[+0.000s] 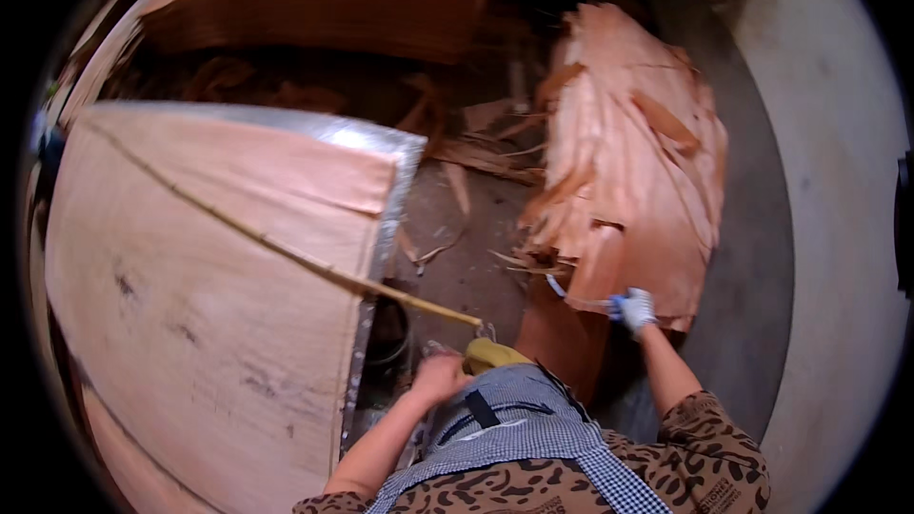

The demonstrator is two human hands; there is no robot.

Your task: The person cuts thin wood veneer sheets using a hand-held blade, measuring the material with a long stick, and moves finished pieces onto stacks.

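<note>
The right hand [636, 310], gloved presumably against scratches, grips a thin curved tool [590, 305] at the near end of the wood pile [633, 181] on the right. The blurred left hand [441, 378], near the yellow stick [328, 272], I cannot tell.

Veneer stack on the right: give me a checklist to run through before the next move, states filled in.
1. Right hand gloved: ok.
2. Left hand gloved: not ok; it looks bare.
3. Right hand's grip: cannot tell; it is at the near end of the veneer stack, but the picture is blurred.
4. Stack edges even: not ok; its left side is ragged.
5. Floor free of scraps: not ok; veneer strips lie left of the stack.
6. Yellow stick within the silver edging: not ok; its near end juts past.
</note>
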